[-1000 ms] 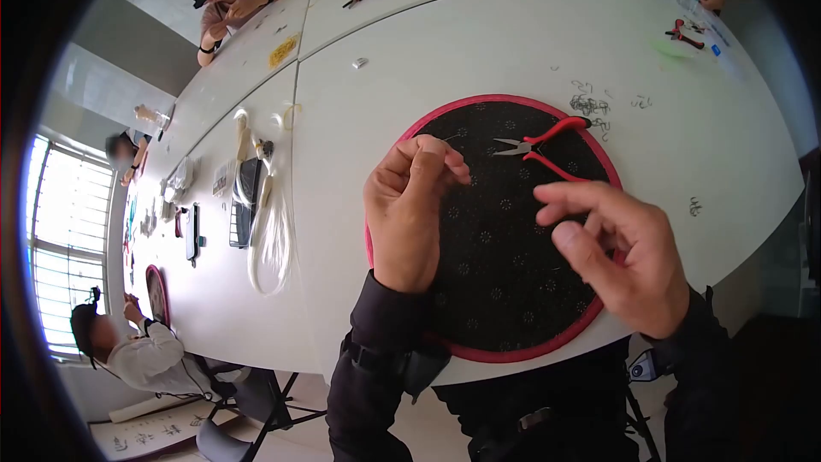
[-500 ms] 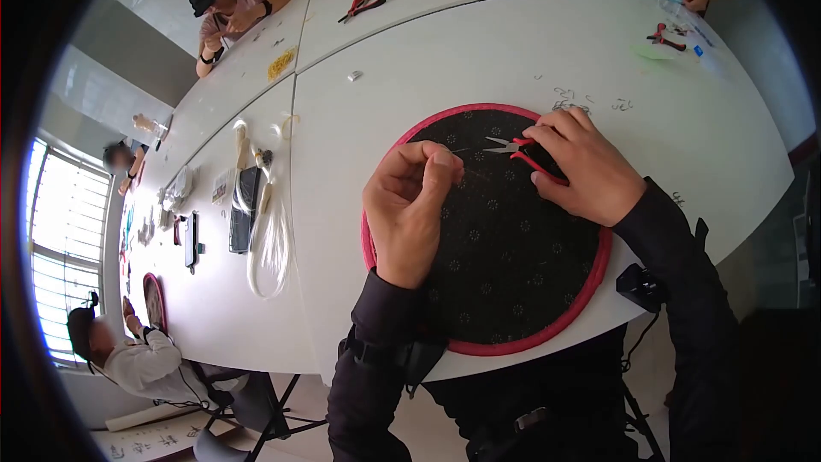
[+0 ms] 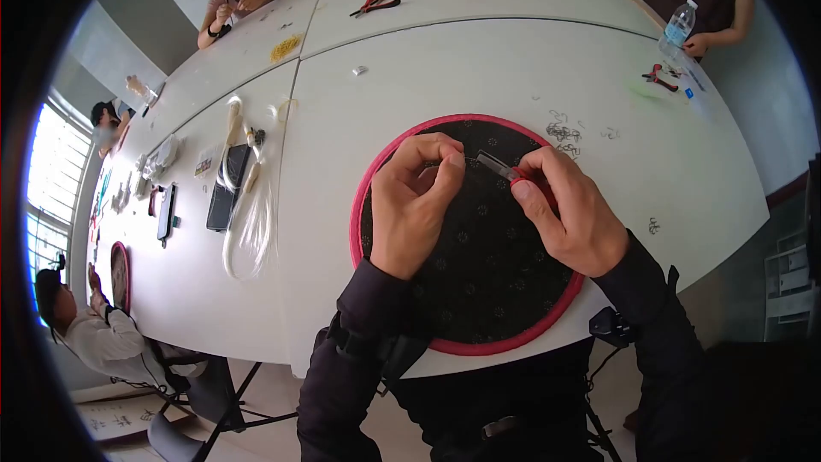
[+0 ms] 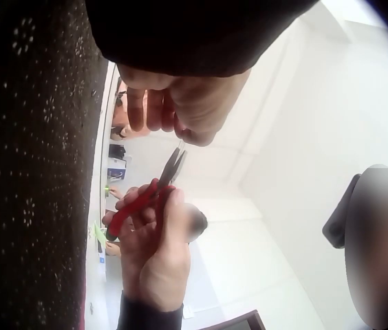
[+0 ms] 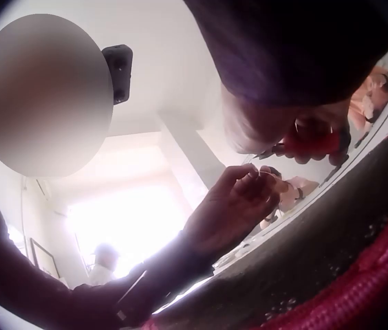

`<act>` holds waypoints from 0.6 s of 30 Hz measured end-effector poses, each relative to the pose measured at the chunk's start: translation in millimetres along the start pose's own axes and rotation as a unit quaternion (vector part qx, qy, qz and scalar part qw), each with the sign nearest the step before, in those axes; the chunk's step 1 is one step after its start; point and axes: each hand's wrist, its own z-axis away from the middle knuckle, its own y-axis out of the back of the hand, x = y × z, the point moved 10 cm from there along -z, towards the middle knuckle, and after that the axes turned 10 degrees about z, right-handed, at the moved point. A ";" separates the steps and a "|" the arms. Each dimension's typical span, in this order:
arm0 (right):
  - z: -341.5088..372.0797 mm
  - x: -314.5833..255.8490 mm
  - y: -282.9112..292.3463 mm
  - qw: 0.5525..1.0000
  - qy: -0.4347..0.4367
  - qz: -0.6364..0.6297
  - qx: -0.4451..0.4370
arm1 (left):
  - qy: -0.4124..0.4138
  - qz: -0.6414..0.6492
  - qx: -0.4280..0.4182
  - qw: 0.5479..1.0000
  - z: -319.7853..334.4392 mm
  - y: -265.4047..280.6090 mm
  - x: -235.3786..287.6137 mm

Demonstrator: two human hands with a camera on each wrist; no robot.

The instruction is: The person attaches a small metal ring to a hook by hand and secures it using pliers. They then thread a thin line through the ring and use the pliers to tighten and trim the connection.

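My left hand (image 3: pixel 412 201) is raised over a round black mat (image 3: pixel 487 295) with a red rim. Its thumb and forefinger pinch a thin wire (image 3: pixel 470 157), of which only a short end shows. My right hand (image 3: pixel 575 216) grips red-handled needle-nose pliers (image 3: pixel 495 165), the fingers wrapped around the handles. The plier tips point at the left fingertips, close to the wire. From the left wrist view, the pliers (image 4: pixel 172 169) reach up towards the left fingertips, their two tips slightly parted. The palm hides part of the handles.
Dark wire bits (image 3: pixel 564 133) lie beyond the mat. Pale fibre bundles (image 3: pixel 248 231) and a phone (image 3: pixel 224 192) are on the left. Other pliers (image 3: pixel 376 2) lie farther back, and a water bottle (image 3: pixel 681 24) stands at back right. Several people sit around the table.
My right hand came down on the pliers lying on the mat, gripped them, and brought their tips left to the left fingertips. The left hand keeps its pinch nearly in place.
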 end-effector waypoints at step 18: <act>-0.3 -7.4 1.9 0.999 -0.033 -0.012 0.009 | 0.025 0.013 0.000 1.000 0.3 -2.1 1.6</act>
